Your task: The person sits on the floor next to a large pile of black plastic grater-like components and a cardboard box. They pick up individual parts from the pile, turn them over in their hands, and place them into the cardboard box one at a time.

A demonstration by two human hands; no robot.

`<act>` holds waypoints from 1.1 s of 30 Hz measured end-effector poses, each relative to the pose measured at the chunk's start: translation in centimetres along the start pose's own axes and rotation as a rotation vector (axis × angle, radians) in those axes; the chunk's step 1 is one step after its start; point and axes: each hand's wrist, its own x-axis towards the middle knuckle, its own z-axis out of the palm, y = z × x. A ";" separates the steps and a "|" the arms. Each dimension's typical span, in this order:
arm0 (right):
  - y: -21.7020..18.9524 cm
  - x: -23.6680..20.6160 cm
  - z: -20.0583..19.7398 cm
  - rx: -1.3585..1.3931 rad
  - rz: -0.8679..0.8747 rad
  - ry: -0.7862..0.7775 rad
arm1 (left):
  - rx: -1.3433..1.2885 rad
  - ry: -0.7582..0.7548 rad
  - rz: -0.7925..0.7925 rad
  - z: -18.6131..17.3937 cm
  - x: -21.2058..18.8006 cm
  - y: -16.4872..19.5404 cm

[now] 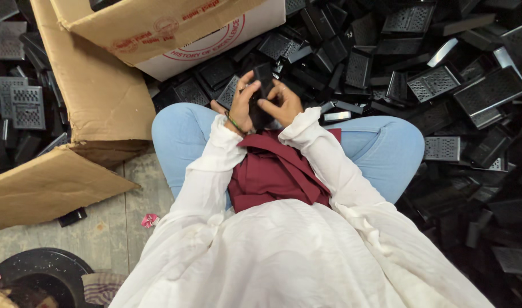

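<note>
Head view: your left hand (242,102) and right hand (283,105) are both clamped on one black plastic part (261,94), held upright between them above your lap, at 12 o'clock from the maroon cloth (272,171). A pile of black grated parts (443,85) spreads from 12 to 4 o'clock; an open cardboard box (101,97) lies at 10 o'clock.

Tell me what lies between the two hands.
In the head view, a black plastic part lies between the left hand and the right hand; both hold it above the lap.
</note>
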 end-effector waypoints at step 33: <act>-2.4 -0.7 -0.4 0.381 0.258 -0.079 | -0.217 -0.134 -0.003 -2.2 2.6 0.0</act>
